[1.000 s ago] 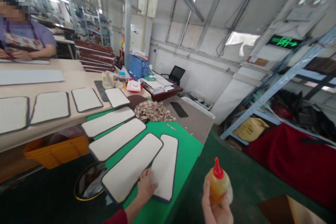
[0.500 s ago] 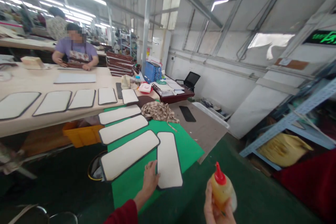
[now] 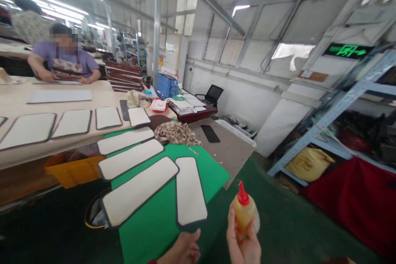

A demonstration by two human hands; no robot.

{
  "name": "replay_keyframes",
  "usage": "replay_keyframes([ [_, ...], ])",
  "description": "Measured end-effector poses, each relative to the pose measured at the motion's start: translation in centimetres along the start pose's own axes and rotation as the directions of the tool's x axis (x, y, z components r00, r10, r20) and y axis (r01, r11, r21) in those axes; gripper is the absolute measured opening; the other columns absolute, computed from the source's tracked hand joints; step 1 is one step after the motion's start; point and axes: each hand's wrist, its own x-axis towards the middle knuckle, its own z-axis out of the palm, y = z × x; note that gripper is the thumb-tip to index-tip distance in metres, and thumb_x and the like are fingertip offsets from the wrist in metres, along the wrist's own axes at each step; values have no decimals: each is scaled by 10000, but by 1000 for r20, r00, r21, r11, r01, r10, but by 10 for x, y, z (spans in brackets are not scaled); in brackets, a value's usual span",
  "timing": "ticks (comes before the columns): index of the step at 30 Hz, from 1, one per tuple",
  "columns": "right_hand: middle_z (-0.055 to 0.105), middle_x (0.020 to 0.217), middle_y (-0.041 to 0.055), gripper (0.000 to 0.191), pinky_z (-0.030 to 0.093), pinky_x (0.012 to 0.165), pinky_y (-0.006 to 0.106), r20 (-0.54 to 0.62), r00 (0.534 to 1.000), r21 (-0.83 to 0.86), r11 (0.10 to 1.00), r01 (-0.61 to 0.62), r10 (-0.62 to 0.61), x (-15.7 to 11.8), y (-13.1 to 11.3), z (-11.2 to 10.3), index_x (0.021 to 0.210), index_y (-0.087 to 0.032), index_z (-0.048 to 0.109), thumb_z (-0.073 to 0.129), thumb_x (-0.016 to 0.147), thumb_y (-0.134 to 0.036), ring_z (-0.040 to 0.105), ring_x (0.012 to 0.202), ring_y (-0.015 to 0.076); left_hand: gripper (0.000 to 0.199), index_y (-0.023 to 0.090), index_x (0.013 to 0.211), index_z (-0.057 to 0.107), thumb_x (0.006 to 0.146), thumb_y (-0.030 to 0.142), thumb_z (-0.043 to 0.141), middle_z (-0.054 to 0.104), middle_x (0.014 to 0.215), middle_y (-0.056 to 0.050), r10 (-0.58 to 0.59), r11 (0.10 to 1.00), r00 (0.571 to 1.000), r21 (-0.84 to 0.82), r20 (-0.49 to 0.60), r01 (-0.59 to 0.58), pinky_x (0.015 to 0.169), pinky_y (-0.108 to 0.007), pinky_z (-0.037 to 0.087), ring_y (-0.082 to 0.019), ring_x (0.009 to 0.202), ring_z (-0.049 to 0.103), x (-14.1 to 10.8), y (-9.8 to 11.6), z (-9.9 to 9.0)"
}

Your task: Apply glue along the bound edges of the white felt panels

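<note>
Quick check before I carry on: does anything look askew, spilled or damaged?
Mildly askew: the right-hand white panel lies at a different angle from the long panel beside it, with their edges touching or overlapping. The checked cloth looks untidy, bunched up among flat pieces. I see no spill or clear damage.

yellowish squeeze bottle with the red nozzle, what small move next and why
Probably ease the bottle leftward over the nearest white, dark-edged panel: the right hand holds it off to the panel's right, its nozzle pointing up.
</note>
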Motion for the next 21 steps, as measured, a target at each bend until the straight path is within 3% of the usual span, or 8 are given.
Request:
replay_keyframes([
  [2,657,1068,86,281,537,833,253,-20,1000,31,999,7,-6,-7,-1,0,1021,-116,637,514,871,-320,528,1149,201,414,198,937,510,661,406,739,583,808,-66,-143,963,990,-233,-15,135,655,-357,546,-214,695,648,1,-9,1],
  [4,653,1083,79,292,535,825,240,-32,999,53,999,13,-11,-12,-4,0,1026,-122,638,504,877,-335,520,1157,199,355,195,939,500,709,352,720,574,771,-42,-229,857,973,-482,-34,185,623,-280,555,-161,627,638,5,-7,4],
  [8,658,1067,81,286,535,824,244,-27,999,50,998,32,-30,-15,-9,-3,1013,-120,643,492,884,-326,523,1154,200,155,151,912,510,829,243,604,623,802,-74,-171,714,985,-687,17,136,618,-194,553,-134,659,660,10,16,21],
  [12,660,1053,87,302,534,825,242,-4,1000,54,998,18,-17,-13,-11,-3,1018,-120,641,489,884,-344,533,1142,195,57,148,817,519,848,142,566,632,674,-37,-103,766,988,-643,-116,5,529,-171,538,-115,576,651,3,34,34],
  [14,661,1043,100,307,532,828,243,-9,1000,64,998,2,-2,-12,-10,0,1022,-105,636,505,876,-342,529,1147,199,98,143,761,520,836,129,582,619,601,-34,-34,832,993,-554,-109,-32,515,-184,539,-123,551,645,-2,37,35],
  [17,664,1017,117,293,539,819,257,-24,1000,71,997,-17,18,-8,-8,7,1000,-92,637,509,875,-324,524,1153,213,173,152,704,483,834,168,595,589,544,-17,7,901,994,-431,-110,-54,432,-169,491,-111,479,612,-7,36,30],
  [21,669,1016,101,256,541,832,287,-5,1000,54,999,-1,1,-3,-7,13,985,-110,641,527,867,-307,516,1161,227,175,166,736,451,832,175,597,567,571,16,-25,916,976,-395,-216,-64,359,-137,395,-73,414,557,-1,40,14],
])
